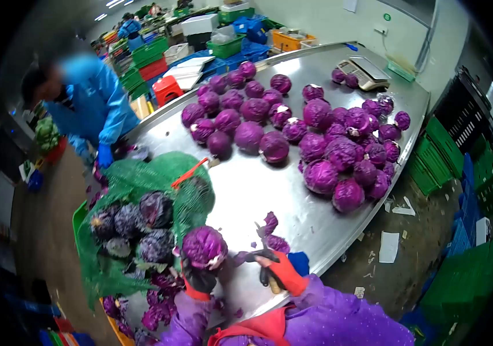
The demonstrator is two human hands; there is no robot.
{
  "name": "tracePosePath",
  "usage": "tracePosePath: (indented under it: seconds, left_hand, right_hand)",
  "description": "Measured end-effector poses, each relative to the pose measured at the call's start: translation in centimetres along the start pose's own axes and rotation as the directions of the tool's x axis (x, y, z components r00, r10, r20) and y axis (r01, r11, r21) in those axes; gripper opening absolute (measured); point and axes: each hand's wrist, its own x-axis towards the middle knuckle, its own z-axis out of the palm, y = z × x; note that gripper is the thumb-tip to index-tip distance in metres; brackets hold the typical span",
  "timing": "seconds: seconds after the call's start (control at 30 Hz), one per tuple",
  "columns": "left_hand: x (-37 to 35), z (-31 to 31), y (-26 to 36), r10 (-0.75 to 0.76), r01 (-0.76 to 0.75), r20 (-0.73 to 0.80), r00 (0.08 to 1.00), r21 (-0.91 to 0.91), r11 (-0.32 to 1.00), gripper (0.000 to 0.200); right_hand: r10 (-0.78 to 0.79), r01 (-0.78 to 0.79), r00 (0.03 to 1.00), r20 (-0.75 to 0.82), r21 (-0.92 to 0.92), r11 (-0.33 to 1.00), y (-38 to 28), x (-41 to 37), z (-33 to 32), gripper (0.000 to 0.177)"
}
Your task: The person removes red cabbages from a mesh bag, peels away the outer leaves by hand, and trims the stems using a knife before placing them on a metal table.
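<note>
My left hand (198, 279), in a red and black glove, supports a purple cabbage (205, 247) from below at the table's near edge. To its right, my gloved right hand (278, 270) is closed around a knife with a wooden handle (274, 285); its fingers point toward the cabbage. Loose purple leaves (277, 243) lie on the metal table just beyond that hand. Left of the held cabbage, an open green mesh bag (128, 177) contains several dark, dull cabbages (156, 209). Torn leaves (160, 308) are heaped below the bag.
Many shiny purple cabbages (338, 150) cover the far and right parts of the metal table (240, 193). A scale (364, 72) stands at the far corner. Across to the left, a person in blue (93, 101) leans at the table. Green crates (436, 155) stand on the right.
</note>
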Motion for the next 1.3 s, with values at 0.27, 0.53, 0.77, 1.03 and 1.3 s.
tracePosePath:
  seconds: [0.27,0.53,0.77,1.03,1.3]
  left_hand:
    - [24.4,19.2,-14.0,-0.450,0.491,0.339,0.826,-0.043,0.870,0.066]
    - [33.9,28.5,-28.8,0.266,-0.824,0.785,0.559,0.491,0.282,0.081]
    - [26.5,23.9,-20.4,-0.426,0.335,0.233,0.874,0.346,0.877,0.048]
    - [4.2,1.9,-6.5,0.174,-0.086,0.016,0.985,0.910,0.407,0.058]
    - [-12.5,-14.2,1.9,0.151,0.094,-0.002,0.989,0.793,-0.601,0.069]
  right_hand:
    - [0.088,0.046,0.893,-0.442,0.283,0.958,1.2,-5.9,-10.5,0.026]
    - [0.084,0.032,0.885,-0.457,0.241,0.970,1.3,-7.9,-15.6,0.031]
    - [0.192,-0.125,0.971,-0.145,0.378,0.917,5.2,-6.8,-15.7,0.037]
    - [0.362,-0.366,0.929,0.072,0.059,0.929,3.6,-4.1,-10.3,0.044]
    - [0.409,-0.412,0.885,0.221,-0.035,0.910,2.8,0.8,1.6,0.041]
